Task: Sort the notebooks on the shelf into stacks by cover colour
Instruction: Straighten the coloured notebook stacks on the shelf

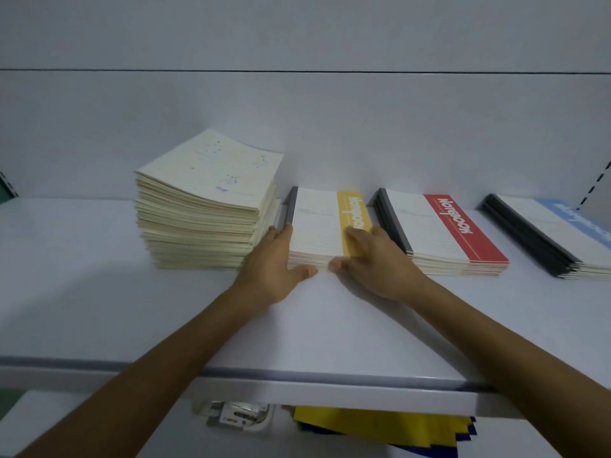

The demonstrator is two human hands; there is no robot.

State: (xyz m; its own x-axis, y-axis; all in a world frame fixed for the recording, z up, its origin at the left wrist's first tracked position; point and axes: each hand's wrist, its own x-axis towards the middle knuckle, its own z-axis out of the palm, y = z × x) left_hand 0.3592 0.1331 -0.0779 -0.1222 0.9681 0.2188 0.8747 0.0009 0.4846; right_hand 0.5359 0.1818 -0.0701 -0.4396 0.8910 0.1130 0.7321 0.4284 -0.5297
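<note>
On the white shelf (99,292) stand four stacks of notebooks. A tall cream stack (205,206) is at the left. To its right lies a low yellow-banded stack (317,223), then a red-banded stack (439,229), then a blue-banded stack (545,233) at the right edge. My left hand (274,266) presses against the left side of the yellow stack, thumb at its front edge. My right hand (373,259) holds the stack's right front corner, fingers on the yellow band and thumb against the front edge.
The shelf's back wall (297,127) rises right behind the stacks. Its front lip (330,388) runs across below my forearms. On a lower level lie yellow and blue sheets (380,428) and a packaged item (238,414).
</note>
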